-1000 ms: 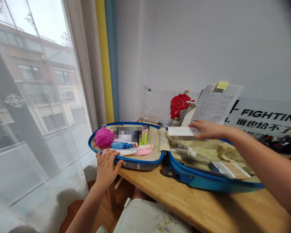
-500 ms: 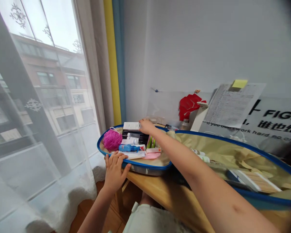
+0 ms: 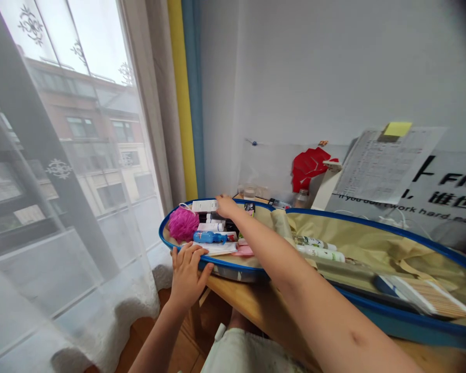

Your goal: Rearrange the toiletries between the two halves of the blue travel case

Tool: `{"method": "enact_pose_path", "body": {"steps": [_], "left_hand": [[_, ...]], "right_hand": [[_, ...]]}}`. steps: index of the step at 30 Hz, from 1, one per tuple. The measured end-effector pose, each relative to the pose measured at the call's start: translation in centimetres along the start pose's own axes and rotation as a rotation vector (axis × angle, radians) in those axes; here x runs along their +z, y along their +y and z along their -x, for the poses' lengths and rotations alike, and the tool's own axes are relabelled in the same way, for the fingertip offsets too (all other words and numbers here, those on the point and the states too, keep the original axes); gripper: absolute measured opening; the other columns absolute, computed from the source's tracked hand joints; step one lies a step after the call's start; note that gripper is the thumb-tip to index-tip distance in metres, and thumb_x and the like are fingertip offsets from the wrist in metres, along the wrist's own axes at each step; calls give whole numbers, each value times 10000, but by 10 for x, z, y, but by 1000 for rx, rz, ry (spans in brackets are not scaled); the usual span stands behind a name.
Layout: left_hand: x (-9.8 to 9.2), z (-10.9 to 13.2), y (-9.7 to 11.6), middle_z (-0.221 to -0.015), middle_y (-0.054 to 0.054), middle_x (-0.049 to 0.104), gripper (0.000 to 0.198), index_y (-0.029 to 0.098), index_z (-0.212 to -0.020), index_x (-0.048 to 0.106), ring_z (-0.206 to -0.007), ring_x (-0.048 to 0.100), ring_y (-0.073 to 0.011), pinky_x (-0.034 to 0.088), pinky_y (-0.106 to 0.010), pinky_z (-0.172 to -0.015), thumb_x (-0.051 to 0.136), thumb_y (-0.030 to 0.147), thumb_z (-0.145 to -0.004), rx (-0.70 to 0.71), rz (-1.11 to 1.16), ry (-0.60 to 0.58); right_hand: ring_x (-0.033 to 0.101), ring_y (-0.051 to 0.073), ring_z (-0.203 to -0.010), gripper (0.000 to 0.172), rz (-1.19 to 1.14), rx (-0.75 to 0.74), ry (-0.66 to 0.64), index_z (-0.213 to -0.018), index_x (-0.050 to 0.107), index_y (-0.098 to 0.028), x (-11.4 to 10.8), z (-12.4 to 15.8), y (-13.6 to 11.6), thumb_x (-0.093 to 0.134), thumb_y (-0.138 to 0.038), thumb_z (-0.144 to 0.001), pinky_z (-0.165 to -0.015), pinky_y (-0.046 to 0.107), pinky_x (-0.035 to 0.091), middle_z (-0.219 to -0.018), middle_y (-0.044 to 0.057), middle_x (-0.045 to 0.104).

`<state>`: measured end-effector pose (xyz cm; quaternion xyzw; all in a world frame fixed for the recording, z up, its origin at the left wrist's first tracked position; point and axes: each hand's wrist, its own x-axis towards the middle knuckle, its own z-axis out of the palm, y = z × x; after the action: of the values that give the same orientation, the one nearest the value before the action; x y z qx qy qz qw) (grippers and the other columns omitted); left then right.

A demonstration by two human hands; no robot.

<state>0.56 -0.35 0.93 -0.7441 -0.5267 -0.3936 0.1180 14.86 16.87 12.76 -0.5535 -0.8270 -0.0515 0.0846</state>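
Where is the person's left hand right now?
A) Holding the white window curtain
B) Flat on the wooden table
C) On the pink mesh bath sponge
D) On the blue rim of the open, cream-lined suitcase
D: the left hand has its fingers over the near blue rim of the open suitcase.

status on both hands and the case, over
left hand on blue case rim; right hand over packed tubes, by white box; right forearm over other case half
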Motion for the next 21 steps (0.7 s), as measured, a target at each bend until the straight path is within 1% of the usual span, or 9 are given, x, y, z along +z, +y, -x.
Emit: {"method": "enact_pose_path", "body": {"steps": [3,5,7,11,12,14,17,19,21], "left_hand": [[0,0,0,-1113,-75,602,228,215,-1036,574,-1183,442,-275,146,-538,-1086,453,333,-884,0,1,7],[0,0,0,-1120,-77,600,236,215,-1044,574,-1185,440,-276,146,-539,-1084,450,339,-886,1,1,10],[0,1,-1,-1128,-79,595,244,214,-1053,571,-1188,436,-276,145,-540,-1085,447,346,-890,4,0,11],[2,1,-3,-1132,-84,589,255,206,-1058,565,-1192,426,-281,153,-544,-1082,444,360,-894,17,-7,15],[2,1,-4,-1133,-84,589,258,204,-1058,564,-1190,427,-282,156,-545,-1081,441,362,-896,19,-8,17],[2,1,-4,-1134,-85,589,261,203,-1057,565,-1186,429,-283,158,-548,-1081,434,364,-898,20,-12,23],[2,1,-4,-1143,-86,589,267,205,-1060,568,-1189,430,-283,155,-548,-1085,427,364,-899,12,-16,24],[2,1,-4,-1151,-90,587,272,205,-1063,569,-1190,430,-284,161,-550,-1084,425,365,-897,9,-17,26],[2,1,-3,-1151,-95,587,274,204,-1059,573,-1186,433,-285,168,-553,-1081,424,365,-895,8,-17,34]], "right_hand": [[490,242,-1179,444,-33,7,-3,-1268,500,-212,-15,9,10,565,-370,-858,-979,444,417,-1352,110,466],[456,262,-1230,491,-56,1,-8,-1292,498,-203,-34,23,25,594,-340,-830,-1020,390,382,-1392,123,444],[478,250,-1216,471,-79,-13,-19,-1274,522,-179,-57,44,45,582,-313,-826,-1008,333,382,-1364,117,488],[623,201,-935,306,-107,6,-98,-1060,639,-173,-93,112,98,524,-336,-828,-832,305,464,-1038,71,682],[631,197,-884,307,-121,10,-171,-1011,651,-168,-97,134,112,515,-367,-820,-800,304,469,-974,66,693],[638,206,-848,351,-188,23,-350,-974,666,-172,-96,179,142,542,-431,-772,-766,308,478,-923,62,697],[646,260,-901,439,-242,152,-579,-970,697,-213,-82,243,178,706,-394,-571,-782,342,491,-974,66,699],[633,290,-977,461,-247,238,-610,-983,712,-233,-70,274,194,709,-262,-523,-831,365,485,-1044,88,689],[628,290,-1003,491,-281,282,-612,-998,715,-254,-59,295,203,658,-169,-518,-854,372,481,-1073,89,682]]}}
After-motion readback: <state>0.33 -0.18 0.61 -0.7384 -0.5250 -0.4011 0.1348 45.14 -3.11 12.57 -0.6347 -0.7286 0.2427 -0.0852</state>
